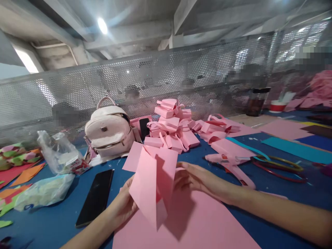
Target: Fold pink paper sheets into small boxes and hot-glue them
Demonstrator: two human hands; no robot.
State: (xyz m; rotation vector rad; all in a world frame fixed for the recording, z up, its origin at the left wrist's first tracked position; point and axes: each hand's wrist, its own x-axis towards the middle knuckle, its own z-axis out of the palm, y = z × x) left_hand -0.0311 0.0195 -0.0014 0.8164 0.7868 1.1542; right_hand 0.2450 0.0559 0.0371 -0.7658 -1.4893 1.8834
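Between my two hands stands a folded pink paper piece (145, 186), bent along upright creases and open toward me. My left hand (126, 200) grips its left side, with the fingertips hidden behind the paper. On the other side my right hand (188, 178) has its fingers curled at the right panel, partly behind it. Below them a large flat pink sheet (207, 224) lies on the blue table (67, 224). Right of my right hand rests a pink glue gun (230, 164).
Behind are a heap of pink paper boxes (172, 128) and a pale backpack (110, 129). A black phone (95, 197) and plastic bags (46, 190) lie left. Rolls of tape (280, 167), a blue strip (298, 148) and a dark jar (256, 102) are right. A perforated metal screen (155, 76) stands behind.
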